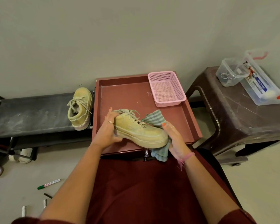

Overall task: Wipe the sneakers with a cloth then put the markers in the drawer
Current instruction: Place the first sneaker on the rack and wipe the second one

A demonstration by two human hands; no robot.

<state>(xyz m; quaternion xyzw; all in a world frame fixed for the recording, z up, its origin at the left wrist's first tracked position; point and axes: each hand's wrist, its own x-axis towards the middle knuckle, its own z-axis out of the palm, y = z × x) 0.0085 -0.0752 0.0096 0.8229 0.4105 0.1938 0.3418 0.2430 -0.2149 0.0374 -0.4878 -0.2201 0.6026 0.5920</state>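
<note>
Drawer (pixel 131 88) first, since it is the biggest thing under the hands: a reddish-brown one, pulled wide open toward the person, so the shoe can be worked over it and the markers can go in afterwards. A pink basket (pixel 166 88) sits in its far right corner, well beyond both grips. To the left of the left grip runs a low dark shoe rack (pixel 31 113), and on its near end, just beside the drawer wall, the second sneaker (pixel 80 109) stands parked; I cannot tell whether it has been wiped.

Over the front half of the drawer the first sneaker (pixel 139 130) is held between the two hands, toe toward the person's right. The left hand (pixel 107 131) wraps the heel end, fingers curled over the collar and thumb below, steadying it so it cannot twist under the rubbing. The right hand (pixel 174 138) closes on the striped cloth (pixel 153 118), bunched against the toe; one flap sticks up behind the grip, and another hangs below the sole near the drawer handle (pixel 146 154). That puts the fabric where the toe cap and sole edge meet, which I judge to be the patch being cleaned.

Both forearms reach forward and slightly inward, wrists bent so the palms face each other across the shoe.

Down on the floor, well back from the left grip, lies a green marker (pixel 49 184), with three more markers or caps near it, all not yet put away.
</note>
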